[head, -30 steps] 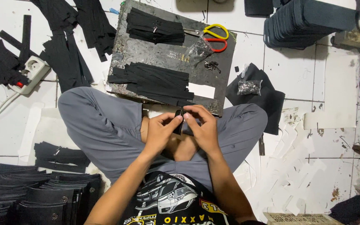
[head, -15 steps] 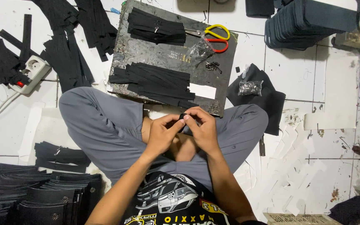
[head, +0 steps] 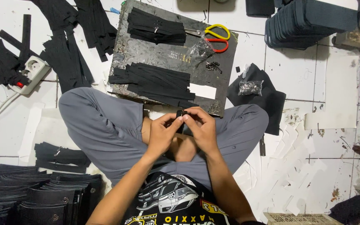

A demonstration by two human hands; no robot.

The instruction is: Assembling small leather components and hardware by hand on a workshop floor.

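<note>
A: Where is the strip against the fingers?

B: Pinched between both hands, over the lap. The left hand and right hand meet fingertip to fingertip, and the fingers of each are closed on it, so neither hand is nearer.

A: Which way does it run?

B: Only a short black end shows, poking out on the far side of the fingertips. It seems to run near to far, up and away from the body, but the hands hide the rest, so I cannot tell for sure.

A: What lies beyond?

B: Just past the knees, a dark board lies on the floor. It carries two piles of black strips, one near and one far, plus a white card, a clear bag of small metal parts and scissors with yellow and red handles.

A: And the room?

B: White tiled floor. More black strips lie scattered far left beside a power strip, flat black pieces are stacked near left, and paper scraps lie to the right.
</note>
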